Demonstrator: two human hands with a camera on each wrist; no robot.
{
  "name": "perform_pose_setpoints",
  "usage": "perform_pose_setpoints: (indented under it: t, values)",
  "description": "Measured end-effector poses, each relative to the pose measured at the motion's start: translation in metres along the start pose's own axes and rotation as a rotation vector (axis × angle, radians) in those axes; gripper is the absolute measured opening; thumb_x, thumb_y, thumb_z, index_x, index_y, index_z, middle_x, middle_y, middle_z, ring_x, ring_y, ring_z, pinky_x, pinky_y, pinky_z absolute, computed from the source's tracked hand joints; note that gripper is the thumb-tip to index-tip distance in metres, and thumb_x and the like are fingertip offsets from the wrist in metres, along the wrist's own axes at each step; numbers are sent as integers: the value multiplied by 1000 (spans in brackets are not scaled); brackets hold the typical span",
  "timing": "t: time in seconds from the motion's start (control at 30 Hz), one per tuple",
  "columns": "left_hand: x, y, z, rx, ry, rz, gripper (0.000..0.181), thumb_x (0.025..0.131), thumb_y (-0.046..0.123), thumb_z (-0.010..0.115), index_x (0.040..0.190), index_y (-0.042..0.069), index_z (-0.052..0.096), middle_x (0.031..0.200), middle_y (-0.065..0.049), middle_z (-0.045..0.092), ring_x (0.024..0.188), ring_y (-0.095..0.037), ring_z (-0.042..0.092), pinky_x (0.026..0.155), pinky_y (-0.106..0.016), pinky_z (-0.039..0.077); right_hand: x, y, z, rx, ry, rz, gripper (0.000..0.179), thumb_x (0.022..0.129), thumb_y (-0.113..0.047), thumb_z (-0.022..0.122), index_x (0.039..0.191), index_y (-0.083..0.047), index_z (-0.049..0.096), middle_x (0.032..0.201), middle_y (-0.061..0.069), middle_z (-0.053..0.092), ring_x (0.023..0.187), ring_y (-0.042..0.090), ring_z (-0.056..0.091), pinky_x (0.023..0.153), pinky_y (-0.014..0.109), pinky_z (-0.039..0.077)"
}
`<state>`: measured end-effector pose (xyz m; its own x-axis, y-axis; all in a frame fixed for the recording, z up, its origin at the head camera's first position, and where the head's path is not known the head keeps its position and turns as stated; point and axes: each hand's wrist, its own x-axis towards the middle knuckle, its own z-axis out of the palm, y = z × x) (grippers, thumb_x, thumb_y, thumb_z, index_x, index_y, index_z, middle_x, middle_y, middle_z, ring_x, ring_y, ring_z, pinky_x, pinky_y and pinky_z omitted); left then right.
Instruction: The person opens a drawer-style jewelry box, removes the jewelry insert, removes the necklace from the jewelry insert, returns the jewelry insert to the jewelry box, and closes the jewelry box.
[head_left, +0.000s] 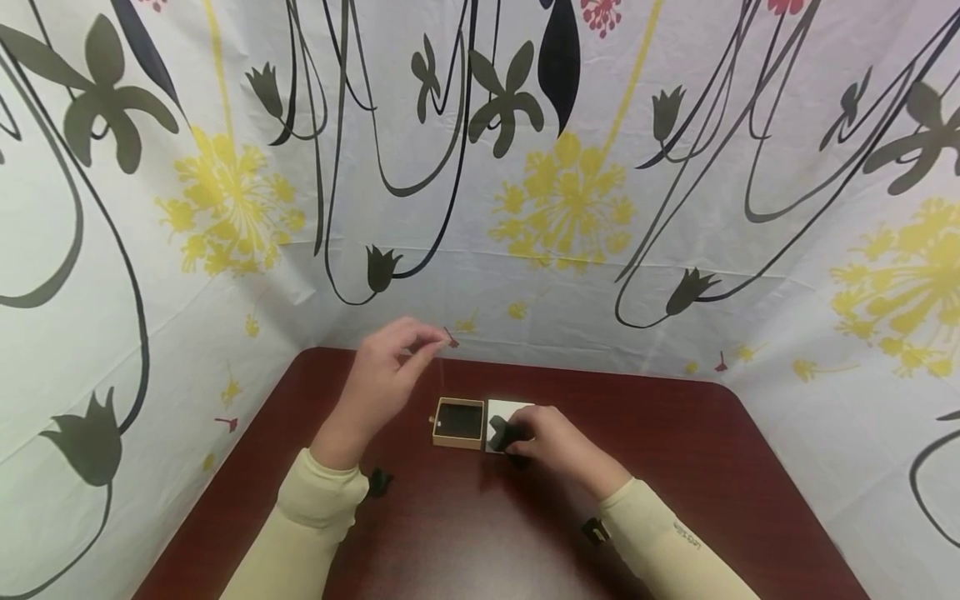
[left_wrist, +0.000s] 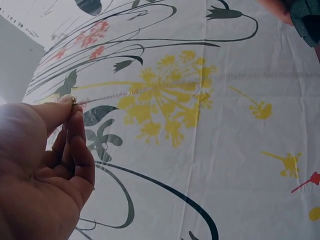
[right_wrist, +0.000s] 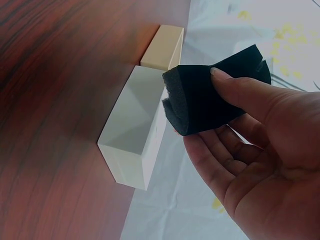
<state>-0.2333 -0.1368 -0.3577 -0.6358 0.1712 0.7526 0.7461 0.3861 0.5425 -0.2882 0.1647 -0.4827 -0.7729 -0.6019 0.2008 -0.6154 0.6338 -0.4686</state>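
Up above the table, my left hand [head_left: 390,367] pinches the end of a fine thin chain [left_wrist: 111,95] between thumb and fingertip. The chain stretches away from the fingers in the left wrist view and hangs faintly toward the tan box in the head view. My right hand [head_left: 555,437] grips a bent black foam pad [right_wrist: 205,95], thumb on one face and fingers beneath, over the white box. That white box [right_wrist: 131,115] stands on the table beside the open tan box [head_left: 459,443], which has a black inside and a small tab on its left.
The dark red table [head_left: 645,417] has rounded far corners. A floral-printed white cloth [head_left: 420,217] stands behind it and along both sides. Small dark objects [head_left: 378,482] show beside each wrist; their kind is unclear.
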Motion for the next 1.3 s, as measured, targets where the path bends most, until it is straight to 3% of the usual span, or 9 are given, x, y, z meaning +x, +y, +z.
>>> perform_pose_setpoints:
  t: [0.37, 0.67, 1.03, 1.3]
  values:
    - [0, -14, -2, 100, -6, -16, 16, 97, 3, 86, 110, 12, 88, 104, 6, 82, 94, -11, 75, 79, -32, 65, -3, 4, -1, -34, 21, -4, 24, 86, -5, 93, 104, -14, 79, 98, -8, 75, 94, 12, 69, 86, 37, 59]
    - [-2, -26, -15, 203, 27, 12, 15, 98, 1, 83, 110, 10, 86, 105, -1, 82, 95, -16, 77, 80, -38, 66, -4, 3, -2, -41, 21, -11, 24, 86, -5, 93, 103, -13, 79, 97, -7, 74, 92, 12, 69, 85, 37, 59]
    - [-4, -40, -28, 267, 67, 60, 17, 96, -3, 83, 110, 6, 86, 104, -4, 82, 92, -21, 78, 75, -42, 66, -5, 5, -2, -30, 27, -14, 23, 85, -5, 93, 101, -16, 79, 95, -10, 73, 91, 11, 68, 84, 37, 59]
    - [-6, -53, -33, 294, 82, 54, 16, 96, -3, 82, 110, 5, 85, 104, -6, 82, 91, -22, 78, 75, -44, 67, -5, 7, -1, -25, 22, -8, 23, 86, -5, 93, 101, -15, 79, 94, -10, 73, 90, 11, 68, 84, 37, 59]
